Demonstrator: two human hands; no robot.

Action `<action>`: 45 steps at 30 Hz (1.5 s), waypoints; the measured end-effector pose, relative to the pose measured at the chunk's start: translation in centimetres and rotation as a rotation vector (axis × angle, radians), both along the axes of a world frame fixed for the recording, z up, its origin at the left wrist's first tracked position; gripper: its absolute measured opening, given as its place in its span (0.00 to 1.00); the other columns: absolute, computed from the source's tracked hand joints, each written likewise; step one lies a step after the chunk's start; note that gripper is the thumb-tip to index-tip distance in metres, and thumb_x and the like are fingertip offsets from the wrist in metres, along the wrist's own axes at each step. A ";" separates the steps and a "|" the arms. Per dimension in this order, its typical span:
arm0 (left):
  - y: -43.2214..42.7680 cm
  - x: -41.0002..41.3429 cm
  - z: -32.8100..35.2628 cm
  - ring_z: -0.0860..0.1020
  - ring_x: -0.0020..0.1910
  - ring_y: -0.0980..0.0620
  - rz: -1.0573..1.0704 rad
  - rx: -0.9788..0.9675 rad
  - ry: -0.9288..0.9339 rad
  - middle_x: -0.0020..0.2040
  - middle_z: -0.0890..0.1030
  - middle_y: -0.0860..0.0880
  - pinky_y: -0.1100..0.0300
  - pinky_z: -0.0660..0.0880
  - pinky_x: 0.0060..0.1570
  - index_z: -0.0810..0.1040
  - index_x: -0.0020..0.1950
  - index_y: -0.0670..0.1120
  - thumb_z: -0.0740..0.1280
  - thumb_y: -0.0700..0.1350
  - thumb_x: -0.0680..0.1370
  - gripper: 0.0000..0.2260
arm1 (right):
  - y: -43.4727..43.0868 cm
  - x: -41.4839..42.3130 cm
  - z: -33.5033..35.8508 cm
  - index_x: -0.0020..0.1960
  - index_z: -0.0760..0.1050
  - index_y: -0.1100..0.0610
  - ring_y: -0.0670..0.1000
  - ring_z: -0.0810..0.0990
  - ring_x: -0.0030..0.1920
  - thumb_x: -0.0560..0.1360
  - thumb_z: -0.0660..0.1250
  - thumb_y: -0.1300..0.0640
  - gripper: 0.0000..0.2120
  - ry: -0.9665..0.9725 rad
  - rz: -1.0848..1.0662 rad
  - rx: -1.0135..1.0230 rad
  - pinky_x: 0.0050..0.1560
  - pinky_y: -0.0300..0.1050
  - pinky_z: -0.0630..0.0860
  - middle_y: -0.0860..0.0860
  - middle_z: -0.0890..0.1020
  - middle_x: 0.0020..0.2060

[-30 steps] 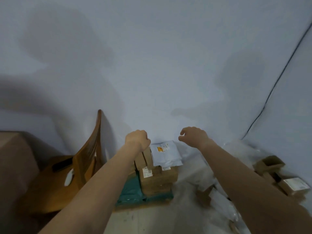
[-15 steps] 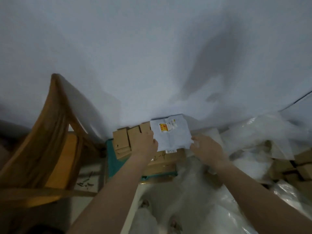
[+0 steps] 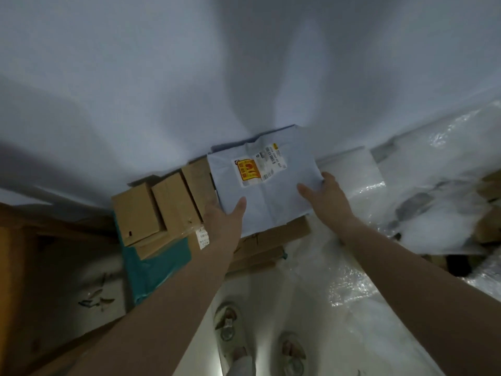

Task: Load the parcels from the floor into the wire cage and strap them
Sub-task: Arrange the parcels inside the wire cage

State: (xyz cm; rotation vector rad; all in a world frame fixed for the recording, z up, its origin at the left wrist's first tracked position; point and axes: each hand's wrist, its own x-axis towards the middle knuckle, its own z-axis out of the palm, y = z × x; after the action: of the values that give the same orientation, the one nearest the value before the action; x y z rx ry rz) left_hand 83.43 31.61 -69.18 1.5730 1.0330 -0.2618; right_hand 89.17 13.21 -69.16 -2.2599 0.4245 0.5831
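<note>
A pale grey mailer bag [image 3: 267,191] with a yellow-and-red label lies on top of a stack of parcels against the white wall. My left hand [image 3: 221,217] grips its near left edge, thumb on top. My right hand [image 3: 329,196] grips its right edge, thumb also on top. Left of the bag stand three small cardboard boxes [image 3: 162,210] side by side. Beneath them lie flatter cardboard parcels [image 3: 260,249] and a teal plastic parcel [image 3: 154,264]. No wire cage or strap is in view.
Crumpled clear plastic wrap [image 3: 406,213] covers the floor to the right, with cardboard boxes [image 3: 488,226] half buried in it. A wooden chair [image 3: 16,280] stands at the left edge. My feet in sandals [image 3: 230,324] stand on the pale floor below.
My view has tilted down and closer to the stack. Both hands dropped from mid-air onto the grey mailer bag and took hold of its edges.
</note>
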 end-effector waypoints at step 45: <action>-12.1 -8.0 57.0 0.78 0.54 0.41 -0.499 -0.218 -0.705 0.55 0.79 0.42 0.45 0.77 0.55 0.74 0.55 0.44 0.60 0.57 0.79 0.17 | -15.2 -19.2 57.4 0.61 0.75 0.63 0.57 0.81 0.53 0.71 0.71 0.42 0.28 -0.728 -0.703 0.584 0.58 0.52 0.77 0.56 0.82 0.54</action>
State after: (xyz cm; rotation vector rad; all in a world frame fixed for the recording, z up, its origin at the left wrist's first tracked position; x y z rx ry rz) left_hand 75.39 19.54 -12.15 1.5285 0.0590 -0.1292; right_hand 69.93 -1.99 -11.75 -1.4687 0.5362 -0.4297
